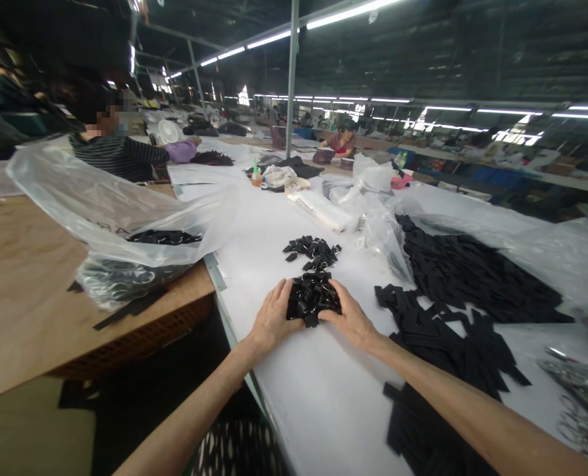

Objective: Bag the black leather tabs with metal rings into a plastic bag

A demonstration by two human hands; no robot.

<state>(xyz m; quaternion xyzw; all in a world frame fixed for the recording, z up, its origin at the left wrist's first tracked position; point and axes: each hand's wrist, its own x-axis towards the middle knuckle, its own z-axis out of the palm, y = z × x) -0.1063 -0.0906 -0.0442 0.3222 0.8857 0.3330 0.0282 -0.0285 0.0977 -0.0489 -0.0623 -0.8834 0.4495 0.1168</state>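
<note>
My left hand (pixel 272 315) and my right hand (pixel 352 317) cup a heap of short black strap tabs with metal rings (pixel 313 297) from both sides. Their fingers curve round its edges on the white tabletop. A smaller group of the same ringed tabs (pixel 313 249) lies just beyond the heap. To the right of my right hand, loose flat black strips (pixel 442 337) are scattered on the table.
A plastic bag (pixel 120 198) holding black pieces sits on the wooden table (pixel 26 258) at left. A large pile of black strips (pixel 472 271) spreads right, with metal rings (pixel 581 396) at the edge. A co-worker (pixel 115 149) in a striped top sits at left.
</note>
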